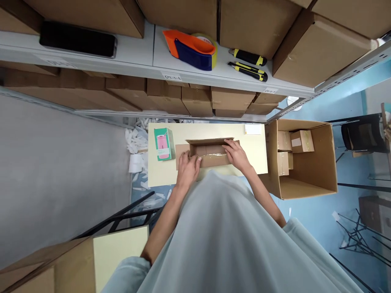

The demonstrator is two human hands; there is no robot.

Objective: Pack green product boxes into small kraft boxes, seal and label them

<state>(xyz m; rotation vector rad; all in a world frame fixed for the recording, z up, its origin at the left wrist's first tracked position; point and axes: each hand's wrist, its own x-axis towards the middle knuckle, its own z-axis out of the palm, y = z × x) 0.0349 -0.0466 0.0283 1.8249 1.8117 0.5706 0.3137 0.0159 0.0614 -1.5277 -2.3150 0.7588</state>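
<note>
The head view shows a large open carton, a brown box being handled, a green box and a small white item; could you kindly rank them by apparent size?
Largest to smallest, as they look:
1. Large open carton
2. Brown box
3. Green box
4. Small white item
</note>
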